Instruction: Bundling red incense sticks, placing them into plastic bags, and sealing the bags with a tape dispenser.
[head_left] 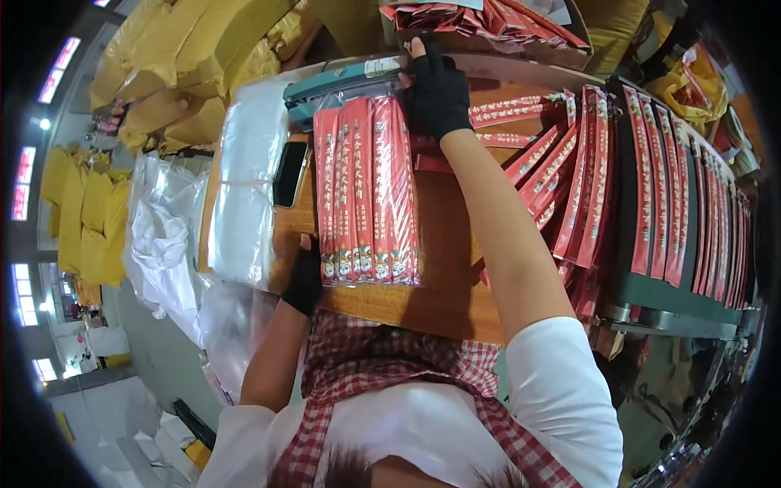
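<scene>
A clear plastic bag (370, 191) of long red printed paper sleeves lies upright on the wooden table in front of me. Its far end meets a teal bar-shaped bag sealer (346, 81). My right hand (439, 91), in a black fingerless glove, grips the right end of that sealer, fingertips bent around it. At the bag's near left edge is my left hand (303, 275), gloved the same way. Its thumb points up beside the bag; the other fingers are hidden. A dark-screened phone (290, 175) lies left of the bag, against a stack of clear plastic bags (242, 187).
Red sleeves (545, 175) lie scattered right of the bag. Beyond them a dark green conveyor belt (618, 211) carries rows of sleeves. An open box (488, 32) of red packets stands at the far edge. Yellow sacks (187, 49) and crumpled clear plastic (163, 236) are on the left.
</scene>
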Available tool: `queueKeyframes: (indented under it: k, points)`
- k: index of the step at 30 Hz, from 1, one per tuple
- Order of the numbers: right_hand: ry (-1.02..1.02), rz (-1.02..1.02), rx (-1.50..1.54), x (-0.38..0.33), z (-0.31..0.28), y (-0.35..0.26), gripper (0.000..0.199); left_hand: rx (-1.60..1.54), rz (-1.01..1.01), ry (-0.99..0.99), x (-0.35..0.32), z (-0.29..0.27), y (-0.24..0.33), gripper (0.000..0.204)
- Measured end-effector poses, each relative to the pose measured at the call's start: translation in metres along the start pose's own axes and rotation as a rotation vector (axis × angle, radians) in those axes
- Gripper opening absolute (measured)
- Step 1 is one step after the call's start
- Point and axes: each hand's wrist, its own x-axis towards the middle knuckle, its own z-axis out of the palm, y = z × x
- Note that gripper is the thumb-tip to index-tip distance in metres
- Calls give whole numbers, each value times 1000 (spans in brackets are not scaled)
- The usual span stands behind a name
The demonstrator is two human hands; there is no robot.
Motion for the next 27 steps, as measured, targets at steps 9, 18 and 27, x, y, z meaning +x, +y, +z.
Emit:
queueKeyframes:
  k: [9, 18, 27]
  points:
    - [-72, 133, 55, -2, -20, -20, 69, -45, 42, 50, 9, -17, -8, 50]
    - [-833, 823, 1340, -163, -43, -179, 67, 703, 369, 236, -81, -5, 0, 35]
    - [-949, 349, 1613, -103, -24, -431, 61, 1858, 363, 1859, -365, -155, 82, 86]
